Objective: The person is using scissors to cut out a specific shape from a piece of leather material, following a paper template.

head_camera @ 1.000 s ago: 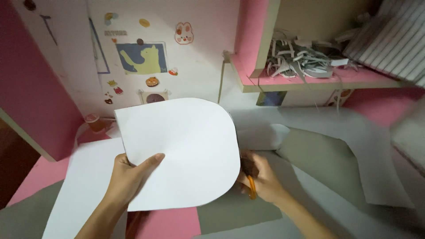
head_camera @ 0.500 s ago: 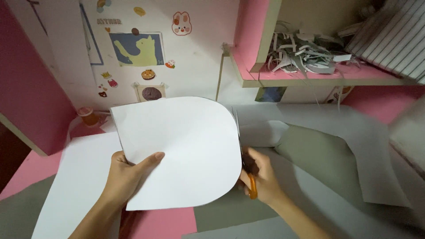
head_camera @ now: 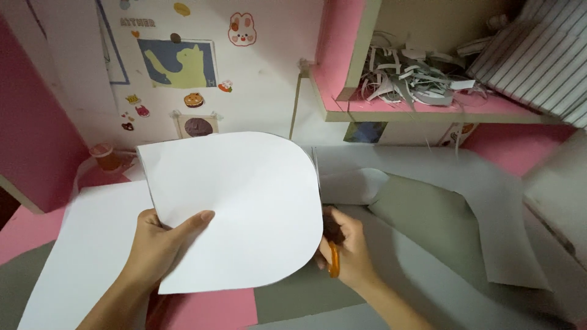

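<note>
While the left hand [head_camera: 160, 244] pinches the white paper [head_camera: 235, 208] up off the pink and grey floor, the right hand [head_camera: 345, 250] is closed round orange scissors [head_camera: 332, 260]; a wobble could snag the rounded edge.

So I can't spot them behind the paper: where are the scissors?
In the head view, right of centre: the scissors are in the right hand, orange handle showing, at the right edge of the rounded white sheet that the left hand holds.
</note>
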